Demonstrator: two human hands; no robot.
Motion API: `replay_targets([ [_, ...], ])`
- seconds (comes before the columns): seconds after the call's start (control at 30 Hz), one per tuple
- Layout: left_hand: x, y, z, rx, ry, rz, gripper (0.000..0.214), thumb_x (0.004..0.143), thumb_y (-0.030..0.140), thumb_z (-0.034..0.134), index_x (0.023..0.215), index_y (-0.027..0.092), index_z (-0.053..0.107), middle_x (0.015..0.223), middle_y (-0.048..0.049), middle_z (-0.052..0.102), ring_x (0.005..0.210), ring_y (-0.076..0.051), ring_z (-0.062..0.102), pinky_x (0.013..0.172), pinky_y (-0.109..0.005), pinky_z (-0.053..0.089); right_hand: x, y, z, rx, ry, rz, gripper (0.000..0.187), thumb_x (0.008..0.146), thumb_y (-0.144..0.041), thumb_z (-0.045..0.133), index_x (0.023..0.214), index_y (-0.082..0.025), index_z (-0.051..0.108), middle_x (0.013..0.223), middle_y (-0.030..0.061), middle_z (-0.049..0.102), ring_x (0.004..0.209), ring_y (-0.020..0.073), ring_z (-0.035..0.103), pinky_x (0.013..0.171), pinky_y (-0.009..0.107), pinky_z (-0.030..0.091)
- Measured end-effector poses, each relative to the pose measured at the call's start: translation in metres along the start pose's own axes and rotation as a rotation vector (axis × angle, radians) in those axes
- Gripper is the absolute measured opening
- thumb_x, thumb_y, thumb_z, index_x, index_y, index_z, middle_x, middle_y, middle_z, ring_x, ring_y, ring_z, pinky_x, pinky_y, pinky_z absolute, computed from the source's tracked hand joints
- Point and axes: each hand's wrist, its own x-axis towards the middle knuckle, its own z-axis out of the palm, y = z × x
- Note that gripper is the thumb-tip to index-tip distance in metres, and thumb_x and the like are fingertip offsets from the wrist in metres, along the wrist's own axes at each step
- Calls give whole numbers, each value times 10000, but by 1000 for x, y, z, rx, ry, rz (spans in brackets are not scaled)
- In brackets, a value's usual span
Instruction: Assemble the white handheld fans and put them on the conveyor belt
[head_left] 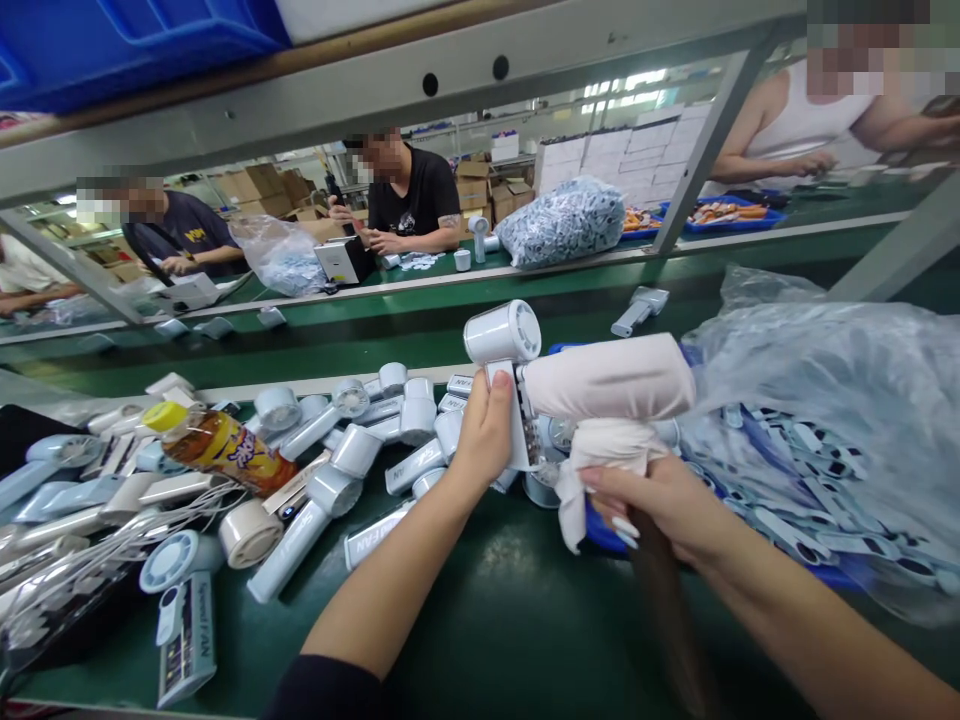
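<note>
Handheld white fan (502,335) stands head-up in the left hand (484,430), whose fingers (496,400) are clamped around its grip, above the green table (480,620). The right hand (645,510) has its fingers (607,495) closed on a white cloth (611,445), which bunches against the fan and runs in a long pale fold across its back. Below the left hand lies a heap of similar white fans (360,450), with a plastic drink bottle (221,450) on its side among them. Right of the hands, a clear plastic bag (825,400) holds flat blue-and-white fan parts (814,480). Beyond a metal frame (390,100), a co-worker (405,195) sits at another table.
</note>
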Motion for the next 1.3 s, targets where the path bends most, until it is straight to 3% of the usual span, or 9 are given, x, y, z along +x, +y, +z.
replay_targets([
  [0.17, -2, 5, 1, 34, -10, -26, 360, 902, 444, 298, 980, 168, 516, 936, -60, 592, 917, -191, 546, 824, -287, 398, -7, -5, 0, 118, 83, -26, 316, 665, -309, 680, 471, -176, 469, 383, -68, 387, 325, 55, 348, 333, 197, 283],
  [0.27, -4, 9, 2, 32, -43, 24, 357, 904, 435, 299, 1045, 169, 492, 1038, -74, 572, 1011, -197, 517, 874, -288, 371, -10, -3, 3, 29, 56, 11, 315, 656, -291, 676, 461, -174, 458, 368, -58, 405, 329, 61, 348, 348, 208, 285],
  [0.43, -5, 9, 2, 61, -22, -19, 376, 898, 462, 277, 906, 171, 514, 851, -50, 583, 862, -194, 545, 782, -294, 399, -16, 0, 3, -45, 84, -30, 329, 686, -338, 644, 470, -185, 449, 377, -53, 415, 328, 71, 354, 351, 224, 280],
  [0.6, -7, 7, 2, 28, -14, -6, 297, 899, 409, 338, 959, 178, 515, 951, -62, 589, 919, -193, 540, 799, -280, 388, -19, 4, 4, -287, 124, -36, 345, 691, -289, 655, 424, -178, 467, 369, -23, 457, 372, 93, 419, 423, 243, 349],
  [0.83, -9, 12, 2, 13, 7, -37, 276, 907, 376, 328, 948, 186, 524, 901, -40, 587, 884, -175, 535, 789, -254, 388, -23, 1, 0, 65, 180, -37, 295, 666, -279, 680, 489, -164, 475, 374, -62, 417, 325, 57, 366, 346, 196, 280],
  [0.93, -10, 14, 3, -25, -8, -29, 273, 912, 360, 322, 953, 192, 533, 932, -31, 588, 916, -169, 528, 812, -246, 380, -20, 6, 2, 76, 131, 53, 340, 648, -291, 685, 466, -168, 426, 367, -66, 400, 317, 52, 356, 345, 192, 268],
  [1.03, -9, 11, 3, 9, -28, -43, 284, 911, 363, 320, 861, 185, 536, 816, -23, 577, 807, -165, 534, 748, -251, 395, -19, 10, 3, 60, 115, 38, 350, 659, -342, 671, 478, -177, 421, 387, -68, 395, 317, 55, 341, 337, 201, 268],
  [1.2, -8, 6, 2, 58, -28, 38, 282, 913, 357, 313, 972, 178, 523, 942, -66, 593, 905, -193, 535, 791, -281, 391, -16, 8, 1, -310, 151, -34, 333, 693, -295, 660, 445, -185, 466, 385, -30, 467, 396, 105, 434, 444, 251, 379],
  [1.3, -6, 3, 0, 40, -45, 27, 277, 891, 388, 367, 928, 186, 553, 879, -50, 609, 860, -190, 545, 749, -271, 397, -18, 1, -4, -218, 45, -5, 326, 699, -291, 649, 451, -187, 466, 381, -36, 449, 377, 98, 416, 412, 244, 352],
])
